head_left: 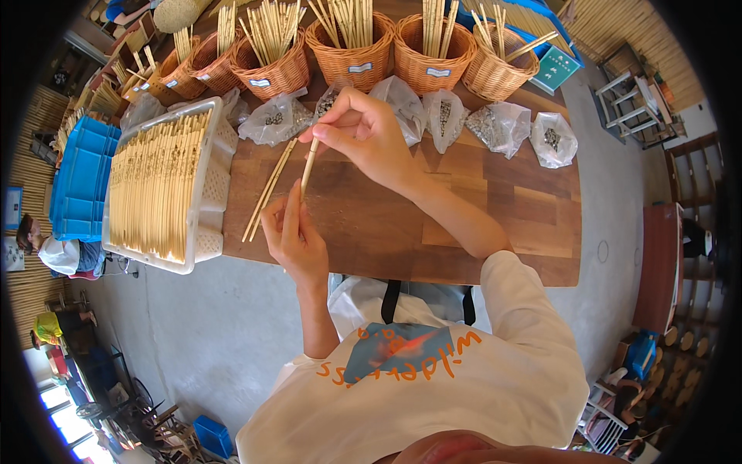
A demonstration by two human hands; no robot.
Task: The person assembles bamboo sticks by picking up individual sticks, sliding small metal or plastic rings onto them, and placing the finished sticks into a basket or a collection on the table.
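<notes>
Firm below, light above on the stick

The pale bamboo stick (309, 165) slants over the wooden tabletop (495, 213), between the person's two hands. The left hand (297, 241) pinches its lower part between thumb and fingers; the right hand (372, 143) pinches its upper end, so the hands are apart, joined only by the stick. Whether the right fingertips also grip something small, I cannot tell.

Done well, this probably calls for a firm lower grip and a delicate upper one, with any push or twist running straight along the stick; sideways force could bend or crack a thin end. Two loose sticks (270, 184) lie near the left hand, and clear plastic bags (502, 127) of small pieces stand close ahead, so compact finger movements seem wiser than sweeping ones
</notes>
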